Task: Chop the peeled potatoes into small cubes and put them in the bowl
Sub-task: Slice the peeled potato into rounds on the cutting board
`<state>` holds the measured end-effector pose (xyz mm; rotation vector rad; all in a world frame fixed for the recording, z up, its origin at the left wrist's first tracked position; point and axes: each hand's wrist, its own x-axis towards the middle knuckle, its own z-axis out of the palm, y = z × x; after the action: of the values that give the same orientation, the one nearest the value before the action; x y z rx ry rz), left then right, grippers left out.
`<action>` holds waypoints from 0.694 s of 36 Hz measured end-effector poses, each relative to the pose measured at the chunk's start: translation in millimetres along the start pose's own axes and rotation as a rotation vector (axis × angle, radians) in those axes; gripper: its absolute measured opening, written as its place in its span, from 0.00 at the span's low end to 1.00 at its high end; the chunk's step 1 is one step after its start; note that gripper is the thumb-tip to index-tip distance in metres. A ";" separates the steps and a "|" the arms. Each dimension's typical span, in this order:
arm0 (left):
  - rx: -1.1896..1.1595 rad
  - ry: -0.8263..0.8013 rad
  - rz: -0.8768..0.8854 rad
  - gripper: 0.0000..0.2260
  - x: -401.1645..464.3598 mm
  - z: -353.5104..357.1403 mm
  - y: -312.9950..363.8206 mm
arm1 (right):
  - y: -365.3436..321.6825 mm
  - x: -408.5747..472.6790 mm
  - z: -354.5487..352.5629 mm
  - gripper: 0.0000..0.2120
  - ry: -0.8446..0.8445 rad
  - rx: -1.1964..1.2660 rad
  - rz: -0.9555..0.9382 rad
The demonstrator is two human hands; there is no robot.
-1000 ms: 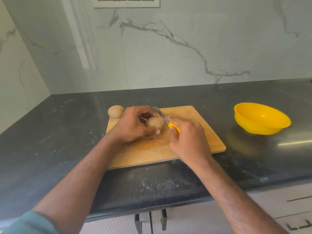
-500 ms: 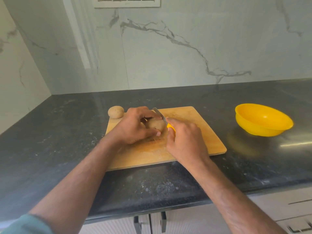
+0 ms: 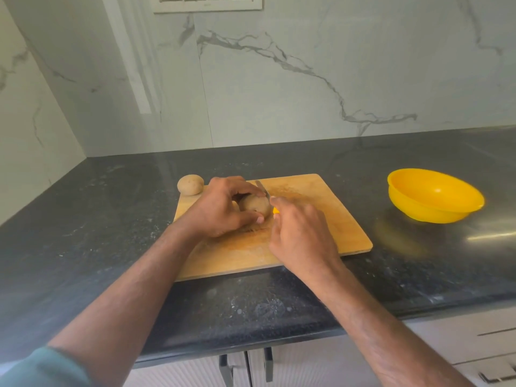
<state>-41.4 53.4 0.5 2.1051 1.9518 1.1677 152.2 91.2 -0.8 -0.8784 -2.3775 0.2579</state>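
Observation:
A wooden cutting board (image 3: pixel 321 224) lies on the dark counter. My left hand (image 3: pixel 220 210) grips a brown potato (image 3: pixel 255 206) on the board, fingers over its top and thumb at its near side. My right hand (image 3: pixel 301 236) holds a knife with a yellow handle (image 3: pixel 276 210); its blade (image 3: pixel 262 188) lies against the potato's right side, mostly hidden by my fingers. A second potato (image 3: pixel 190 185) sits at the board's far left corner. The yellow bowl (image 3: pixel 435 194) stands empty to the right of the board.
The dark stone counter (image 3: pixel 111 219) runs to a marble backsplash behind and a wall corner at the left. A switch panel (image 3: pixel 208 2) is on the wall above. Cabinet handles (image 3: pixel 245 367) show below the counter's front edge.
My right hand has slid left and down with the knife, so the blade sits lower against the potato and less of the yellow handle shows. My left hand keeps its grip.

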 end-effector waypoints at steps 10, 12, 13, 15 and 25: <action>0.018 0.005 -0.005 0.19 -0.5 0.6 0.4 | -4.6 -9.7 -3.5 0.19 -0.074 -0.055 0.012; 0.022 0.005 -0.009 0.19 -0.3 0.6 0.4 | -6.1 -13.6 -5.8 0.18 -0.092 -0.061 0.015; 0.022 0.004 -0.011 0.19 -0.2 0.5 0.5 | -7.0 -14.8 -7.2 0.18 -0.097 -0.067 0.015; 0.025 0.001 -0.011 0.19 -0.4 0.3 0.8 | -8.7 -16.1 -9.9 0.19 -0.108 -0.080 0.013; 0.038 -0.011 -0.020 0.19 -1.2 -1.0 3.2 | -12.0 -20.9 -14.0 0.17 -0.110 -0.103 0.017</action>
<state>-39.2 51.3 2.2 2.1009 2.0014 1.1217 166.7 68.2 5.4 -0.9539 -2.5051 0.1967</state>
